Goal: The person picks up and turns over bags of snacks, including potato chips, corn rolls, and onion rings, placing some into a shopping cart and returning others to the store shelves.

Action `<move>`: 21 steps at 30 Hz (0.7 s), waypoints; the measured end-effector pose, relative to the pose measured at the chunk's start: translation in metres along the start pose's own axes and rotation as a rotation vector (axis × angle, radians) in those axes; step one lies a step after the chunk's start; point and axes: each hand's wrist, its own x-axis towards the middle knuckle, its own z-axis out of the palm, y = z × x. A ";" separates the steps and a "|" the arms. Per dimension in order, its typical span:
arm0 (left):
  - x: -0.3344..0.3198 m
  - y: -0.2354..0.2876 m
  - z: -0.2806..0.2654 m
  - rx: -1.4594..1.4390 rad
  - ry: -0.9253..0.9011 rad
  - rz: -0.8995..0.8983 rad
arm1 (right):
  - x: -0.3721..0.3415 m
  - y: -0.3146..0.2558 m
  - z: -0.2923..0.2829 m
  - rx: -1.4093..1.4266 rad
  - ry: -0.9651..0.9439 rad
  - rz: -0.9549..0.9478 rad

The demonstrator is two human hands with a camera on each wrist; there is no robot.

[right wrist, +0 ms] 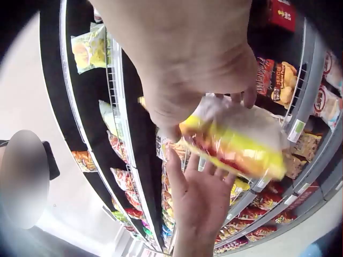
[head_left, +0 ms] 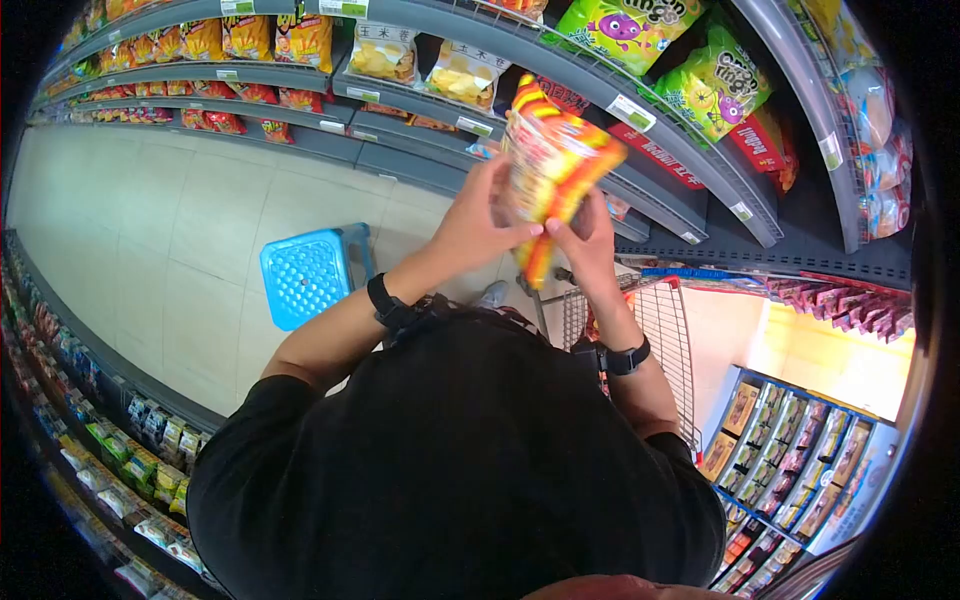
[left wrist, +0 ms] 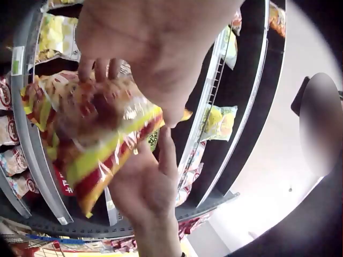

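Observation:
A shiny snack bag (head_left: pixel 553 160) with red-and-yellow striped edges is held up in front of the chest, slightly blurred and tilted. My left hand (head_left: pixel 478 222) grips its left side, the thumb on the near face. On the other side my right hand (head_left: pixel 590 245) holds the bag, its thumb tip close to the left one at the lower edge. The left wrist view shows the bag (left wrist: pixel 102 115) resting against the left fingers, with the right hand (left wrist: pixel 147 184) beneath. In the right wrist view, the left palm (right wrist: pixel 199 201) faces up below the bag (right wrist: pixel 236 144).
Shelves of bagged snacks curve ahead, including green onion-ring bags (head_left: pixel 715 85) and white bags (head_left: pixel 465 75). A blue stool (head_left: pixel 305 278) stands on the tiled floor at left. A wire shopping cart (head_left: pixel 660 335) is close by the right arm. Another packed shelf (head_left: pixel 130 440) runs behind on the left.

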 end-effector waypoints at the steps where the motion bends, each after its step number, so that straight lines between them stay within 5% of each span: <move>1: 0.000 -0.002 0.000 -0.024 0.070 0.027 | -0.002 -0.005 0.003 -0.034 -0.065 -0.002; 4: 0.009 -0.012 -0.010 -0.263 0.115 -0.153 | -0.009 -0.025 0.007 -0.104 -0.249 -0.003; 8: 0.016 -0.012 -0.028 -0.440 -0.014 -0.340 | 0.000 -0.007 -0.011 -0.120 0.071 0.003; 12: 0.007 -0.012 -0.026 -0.636 -0.164 -0.515 | -0.010 0.003 -0.020 0.359 -0.037 0.255; 14: 0.005 -0.016 -0.019 -0.718 -0.203 -0.562 | -0.015 0.005 -0.021 0.352 -0.007 0.326; 21: 0.010 -0.020 0.000 -0.347 -0.222 -0.299 | -0.024 0.007 -0.022 0.137 0.183 0.321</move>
